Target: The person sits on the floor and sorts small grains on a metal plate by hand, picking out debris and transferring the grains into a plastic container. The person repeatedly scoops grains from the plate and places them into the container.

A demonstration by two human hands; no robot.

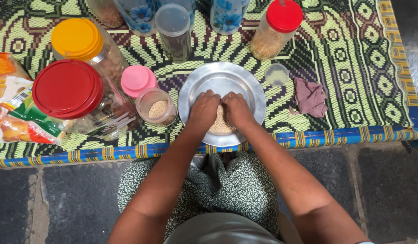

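A round steel plate point(222, 77) lies on a patterned mat, holding a small heap of pale grain point(220, 125). My left hand point(203, 110) and my right hand point(236, 110) rest side by side in the plate, fingers curled down onto the grain heap. Whether either hand grips grain is hidden. Just left of the plate stands a small open jar point(157, 106) with the same pale grain inside, and its pink lid point(137, 80) lies behind it.
Jars stand around: a red-lidded one point(68, 89), a yellow-lidded one point(78, 39), a clear-lidded one point(174, 30), a red-capped one point(276, 28). A clear lid point(277, 74) and a mauve cloth point(310, 96) lie right of the plate. Food packets point(15, 113) sit far left.
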